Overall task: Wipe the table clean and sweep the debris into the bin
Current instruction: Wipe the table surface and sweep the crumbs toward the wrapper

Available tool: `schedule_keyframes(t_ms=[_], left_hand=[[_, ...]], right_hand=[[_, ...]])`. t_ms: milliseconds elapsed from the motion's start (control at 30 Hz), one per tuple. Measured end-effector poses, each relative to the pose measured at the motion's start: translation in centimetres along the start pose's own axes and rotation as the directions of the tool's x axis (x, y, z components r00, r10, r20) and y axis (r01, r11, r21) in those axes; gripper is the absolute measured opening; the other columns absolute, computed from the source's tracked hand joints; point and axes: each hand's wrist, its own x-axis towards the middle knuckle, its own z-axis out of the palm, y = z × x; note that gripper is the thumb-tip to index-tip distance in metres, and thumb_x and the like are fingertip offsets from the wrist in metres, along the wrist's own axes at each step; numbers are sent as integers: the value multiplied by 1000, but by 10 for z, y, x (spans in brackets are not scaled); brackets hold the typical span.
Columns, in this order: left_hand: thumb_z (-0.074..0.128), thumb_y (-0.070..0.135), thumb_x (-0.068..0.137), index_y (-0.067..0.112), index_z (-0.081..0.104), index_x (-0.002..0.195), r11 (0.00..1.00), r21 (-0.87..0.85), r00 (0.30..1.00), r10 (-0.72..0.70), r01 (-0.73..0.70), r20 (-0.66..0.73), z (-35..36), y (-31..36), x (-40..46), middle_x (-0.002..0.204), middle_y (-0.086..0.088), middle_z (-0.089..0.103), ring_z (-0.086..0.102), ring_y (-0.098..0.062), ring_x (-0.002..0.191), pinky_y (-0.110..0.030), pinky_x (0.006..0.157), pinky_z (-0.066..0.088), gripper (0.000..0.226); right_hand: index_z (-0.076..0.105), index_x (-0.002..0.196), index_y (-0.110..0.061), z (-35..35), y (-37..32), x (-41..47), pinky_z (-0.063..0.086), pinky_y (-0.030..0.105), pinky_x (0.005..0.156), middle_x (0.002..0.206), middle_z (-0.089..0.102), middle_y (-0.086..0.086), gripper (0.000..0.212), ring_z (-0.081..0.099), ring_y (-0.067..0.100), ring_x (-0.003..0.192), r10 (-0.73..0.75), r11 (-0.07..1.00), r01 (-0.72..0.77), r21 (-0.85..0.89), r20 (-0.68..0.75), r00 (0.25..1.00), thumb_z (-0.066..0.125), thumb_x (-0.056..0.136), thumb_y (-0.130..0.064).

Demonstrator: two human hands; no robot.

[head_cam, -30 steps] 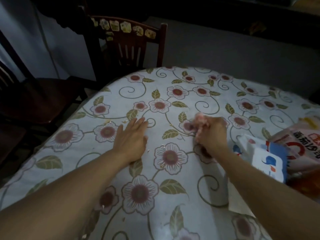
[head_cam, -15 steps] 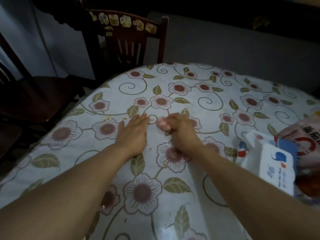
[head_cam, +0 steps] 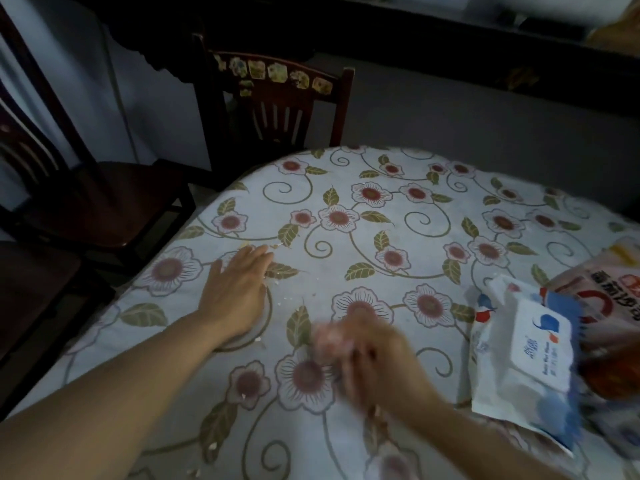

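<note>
Wiping crumbs (head_cam: 277, 280) | right hand (head_cam: 374, 362) clutches pink wad (head_cam: 329, 337); left hand (head_cam: 235, 289) flat on table (head_cam: 398, 299) | next: gather crumbs edgeward

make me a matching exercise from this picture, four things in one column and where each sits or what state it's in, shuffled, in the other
Things:
1. left hand
2. right hand
3. white and blue wet-wipes pack
4. dark wooden chair with stickers on its top rail

Places or states:
A. lying on the floral tablecloth at the right side
B. beyond the table's far edge
C. flat on the cloth, fingers straight
D. blurred, holding a pinkish wad

Pairs: 1-C, 2-D, 3-A, 4-B
</note>
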Motion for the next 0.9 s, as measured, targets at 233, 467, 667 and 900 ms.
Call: schedule_keyframes(t_ms=[233,467,667,900], left_hand=[[32,21,100,22,11,152,999,10,994,-45,44,95,2,-16,-11,161,8,1,1,-13,148,-48,118,8,56],[38,18,97,23,20,149,995,-91,999,-44,42,-10,-5,-28,2,159,4,13,8,-15,148,-50,118,13,55],[40,17,94,26,17,150,966,-184,980,-192,179,-53,-11,-42,36,157,0,20,18,-21,144,-51,116,14,61],[39,19,94,12,31,143,973,-22,964,-230,229,-129,8,-45,44,151,-9,34,32,-27,139,-50,111,28,51]], right_hand=[[70,93,-9,27,32,60,49,26,74,98,60,5,24,55,14,84,213,915,-309,-261,-340,916,55,79,4],[64,76,-12,24,-13,45,55,27,51,76,63,2,25,63,14,58,150,987,-154,-36,-114,982,46,84,3],[60,99,-12,-12,94,154,35,22,72,102,58,8,18,48,19,88,322,859,-445,-255,-408,854,48,85,-9],[56,124,-6,18,103,197,35,35,93,120,49,17,39,40,34,110,242,844,-385,-374,-374,895,49,86,0]])
